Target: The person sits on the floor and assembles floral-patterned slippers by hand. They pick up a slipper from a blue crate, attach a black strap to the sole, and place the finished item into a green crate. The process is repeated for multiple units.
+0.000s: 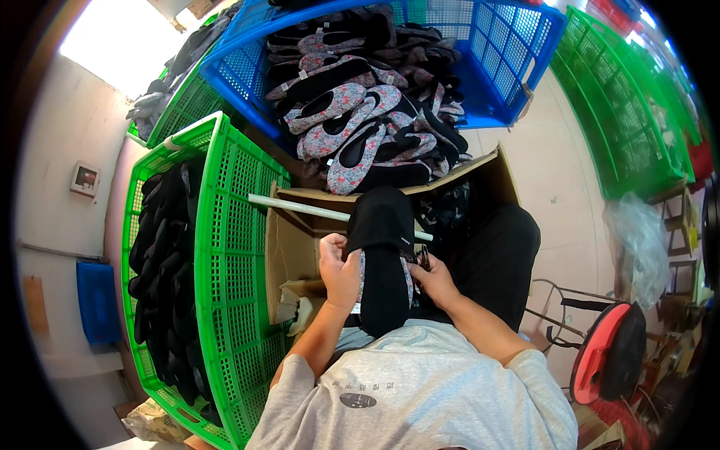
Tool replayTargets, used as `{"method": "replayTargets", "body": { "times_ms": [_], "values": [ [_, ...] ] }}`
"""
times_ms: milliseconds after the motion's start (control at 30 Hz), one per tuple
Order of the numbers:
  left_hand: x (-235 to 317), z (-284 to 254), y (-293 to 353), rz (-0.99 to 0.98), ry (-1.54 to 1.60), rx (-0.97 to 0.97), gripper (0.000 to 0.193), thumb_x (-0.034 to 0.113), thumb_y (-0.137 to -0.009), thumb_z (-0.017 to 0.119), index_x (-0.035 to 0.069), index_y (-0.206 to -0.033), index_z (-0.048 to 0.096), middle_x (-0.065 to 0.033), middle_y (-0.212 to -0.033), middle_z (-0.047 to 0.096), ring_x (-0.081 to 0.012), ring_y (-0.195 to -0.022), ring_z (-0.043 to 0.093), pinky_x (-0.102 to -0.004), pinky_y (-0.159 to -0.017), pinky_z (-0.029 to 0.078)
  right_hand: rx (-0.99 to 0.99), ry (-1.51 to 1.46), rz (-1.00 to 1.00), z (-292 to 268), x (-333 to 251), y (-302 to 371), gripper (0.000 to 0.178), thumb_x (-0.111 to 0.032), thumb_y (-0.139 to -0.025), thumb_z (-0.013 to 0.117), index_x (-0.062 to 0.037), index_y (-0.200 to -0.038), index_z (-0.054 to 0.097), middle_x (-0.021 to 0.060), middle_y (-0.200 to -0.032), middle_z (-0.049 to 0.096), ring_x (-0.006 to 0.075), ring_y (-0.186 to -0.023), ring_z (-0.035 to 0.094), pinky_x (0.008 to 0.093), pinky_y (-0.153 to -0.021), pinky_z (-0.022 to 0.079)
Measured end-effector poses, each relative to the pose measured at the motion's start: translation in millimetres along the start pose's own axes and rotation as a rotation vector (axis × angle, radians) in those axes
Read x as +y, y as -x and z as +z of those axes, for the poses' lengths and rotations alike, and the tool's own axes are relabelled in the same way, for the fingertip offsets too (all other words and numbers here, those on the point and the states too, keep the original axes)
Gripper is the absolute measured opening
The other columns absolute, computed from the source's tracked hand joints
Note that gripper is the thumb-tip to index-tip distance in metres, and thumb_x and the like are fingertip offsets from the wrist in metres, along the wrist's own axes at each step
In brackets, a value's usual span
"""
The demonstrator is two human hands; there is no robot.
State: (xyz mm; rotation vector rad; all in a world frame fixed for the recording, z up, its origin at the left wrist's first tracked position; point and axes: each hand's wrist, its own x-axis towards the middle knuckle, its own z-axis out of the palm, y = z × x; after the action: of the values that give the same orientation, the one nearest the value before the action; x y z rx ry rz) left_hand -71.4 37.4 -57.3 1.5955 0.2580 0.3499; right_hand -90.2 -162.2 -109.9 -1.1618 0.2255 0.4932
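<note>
A black slipper (384, 292) with a floral-patterned edge is upright in front of my body, its black toe part pointing away from me. My left hand (340, 271) is closed on its left edge, thumb and fingers pinching the side. At the right edge, my right hand (436, 282) is closed too, with the fingertips against the fabric. A small dark, metallic-looking thing (424, 259) shows by the right fingers; its kind is hard to make out. Behind the slipper a white rod (300, 207) lies across an open cardboard box (289, 251).
A blue crate (517, 60) ahead has floral slippers (352, 112) heaped at its opening. On the left, a green crate (240, 240) holds dark slippers (169, 262). To the right are more green crates (622, 112), a clear plastic bag (637, 240) and a red-and-black seat (607, 352).
</note>
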Motion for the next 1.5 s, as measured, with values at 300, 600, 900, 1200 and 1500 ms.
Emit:
{"method": "replayTargets", "body": {
  "times_ms": [300,600,900,1200,1500],
  "values": [
    [15,-7,5,-0.520,0.613,-0.264,0.017,0.003,-0.090,0.064,0.007,-0.105,0.057,-0.0045,-0.097,0.065,-0.0131,-0.084,0.064,-0.0282,-0.078,0.054,0.002,-0.005,0.105,0,-11,4,0.013,-0.021,-0.097,0.065,-0.0085,-0.099,0.060,0.0005,-0.081,0.066,0.0071,-0.063,0.058,0.0195,-0.053,0.041],
    [24,-4,-20,-0.437,0.686,-0.128,0.033,0.015,-0.091,0.057,0.001,-0.121,0.059,-0.0179,-0.109,0.069,-0.0281,-0.097,0.070,-0.0399,-0.090,0.057,-0.017,-0.158,0.068,1,-21,6,0.012,-0.021,-0.100,0.060,-0.0087,-0.101,0.059,0.0044,-0.090,0.070,0.0076,-0.066,0.063,0.0173,-0.048,0.038],
    [60,8,-17,-0.879,1.075,-0.310,0.052,0.035,-0.090,0.058,-0.001,-0.127,0.058,-0.0215,-0.117,0.067,-0.0360,-0.101,0.068,-0.0482,-0.095,0.053,-0.006,-0.187,-0.011,-5,-27,7,0.013,-0.021,-0.101,0.059,-0.0088,-0.101,0.058,0.0038,-0.093,0.070,0.0073,-0.067,0.062,0.0174,-0.050,0.038],
    [46,15,-9,-0.998,0.928,-0.262,0.048,0.032,-0.090,0.057,-0.003,-0.123,0.061,-0.0219,-0.113,0.069,-0.0345,-0.099,0.069,-0.0455,-0.093,0.056,0.074,0.002,-0.445,-3,-26,6,0.023,-0.013,-0.091,0.072,-0.0025,-0.108,0.060,-0.0010,-0.094,0.061,0.0047,-0.078,0.053,0.0213,-0.073,0.045],
    [45,29,4,-0.995,0.966,-0.282,0.046,0.027,-0.089,0.059,-0.005,-0.121,0.061,-0.0230,-0.112,0.069,-0.0354,-0.098,0.069,-0.0462,-0.091,0.057,0.331,0.377,-0.558,-5,-18,-5,0.009,-0.009,-0.092,0.069,-0.0031,-0.094,0.062,0.0007,-0.079,0.062,0.0065,-0.069,0.054,0.0219,-0.064,0.045]
  ]
}}
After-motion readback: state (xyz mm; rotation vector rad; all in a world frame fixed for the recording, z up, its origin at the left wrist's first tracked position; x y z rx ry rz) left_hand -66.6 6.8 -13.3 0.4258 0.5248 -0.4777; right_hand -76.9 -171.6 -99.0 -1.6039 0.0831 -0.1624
